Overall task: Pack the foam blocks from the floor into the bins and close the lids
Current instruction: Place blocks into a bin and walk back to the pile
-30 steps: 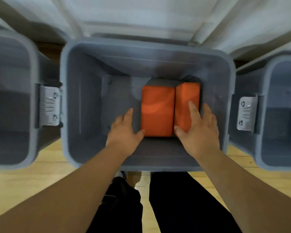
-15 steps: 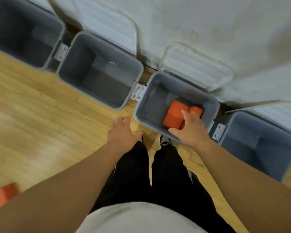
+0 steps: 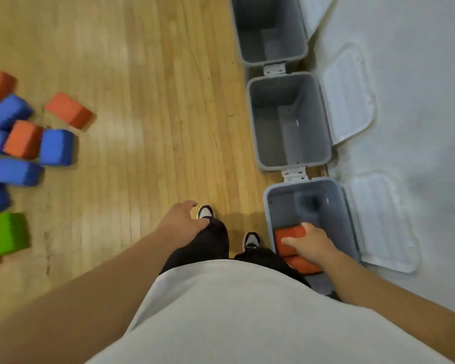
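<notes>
three boxy grey plastic bins (image 3: 269,122) run up the right of the frame on a glossy wooden plank floor (image 3: 155,101), their ribbed white lids (image 3: 347,95) flung open to the right. two smooth orange foam blocks (image 3: 289,235) lie side by side in the nearest bin (image 3: 348,219), while soft-edged orange, blue and green blocks (image 3: 55,151) lie jumbled at the far left. the left hand (image 3: 181,219) hangs loose and half spread at lower centre, holding nothing, and the right hand (image 3: 311,244) hangs in front of the binned blocks, fingers loosely curled under, thumb out, nothing seen in its grasp.
</notes>
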`<state>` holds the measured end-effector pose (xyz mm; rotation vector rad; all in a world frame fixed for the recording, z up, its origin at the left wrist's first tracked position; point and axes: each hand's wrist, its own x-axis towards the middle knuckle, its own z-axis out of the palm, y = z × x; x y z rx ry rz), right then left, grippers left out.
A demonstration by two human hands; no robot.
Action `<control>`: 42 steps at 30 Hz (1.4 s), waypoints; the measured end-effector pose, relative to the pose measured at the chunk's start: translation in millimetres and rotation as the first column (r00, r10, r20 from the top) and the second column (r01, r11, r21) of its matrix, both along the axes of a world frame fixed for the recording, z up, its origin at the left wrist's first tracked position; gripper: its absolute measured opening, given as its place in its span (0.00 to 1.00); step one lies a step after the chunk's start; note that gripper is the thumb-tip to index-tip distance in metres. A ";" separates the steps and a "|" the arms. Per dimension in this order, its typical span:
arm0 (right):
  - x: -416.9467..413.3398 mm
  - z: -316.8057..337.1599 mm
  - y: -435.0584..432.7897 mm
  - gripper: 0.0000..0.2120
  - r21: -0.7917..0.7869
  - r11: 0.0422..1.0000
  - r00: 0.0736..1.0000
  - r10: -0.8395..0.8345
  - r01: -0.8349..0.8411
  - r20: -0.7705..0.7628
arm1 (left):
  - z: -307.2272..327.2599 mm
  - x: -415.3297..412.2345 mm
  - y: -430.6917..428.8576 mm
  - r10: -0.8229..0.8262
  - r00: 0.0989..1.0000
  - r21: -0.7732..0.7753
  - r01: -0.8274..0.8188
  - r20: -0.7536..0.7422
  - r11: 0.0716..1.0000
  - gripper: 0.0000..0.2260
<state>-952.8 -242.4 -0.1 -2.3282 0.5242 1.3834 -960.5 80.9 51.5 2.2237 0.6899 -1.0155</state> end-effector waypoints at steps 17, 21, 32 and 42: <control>-11.8 27.1 581.4 0.42 0.236 0.458 0.500 0.850 -0.857 0.166 | -36.9 -313.3 282.3 0.970 0.221 0.031 -0.974 -0.102 0.225 0.26; -24.6 37.5 687.0 0.41 0.232 0.411 0.450 0.881 -0.881 0.148 | -28.3 -327.0 379.4 0.982 0.147 0.007 -0.989 -0.120 0.149 0.29; 7.2 20.7 907.5 0.40 0.117 0.391 0.402 0.912 -0.913 0.084 | -10.6 -254.9 646.8 0.973 0.190 -0.190 -0.959 0.129 0.212 0.31; -47.3 18.6 1211.8 0.40 0.170 0.094 0.113 0.988 -0.981 0.104 | -9.4 -327.0 807.6 0.992 -0.111 -0.018 -0.994 0.053 -0.111 0.32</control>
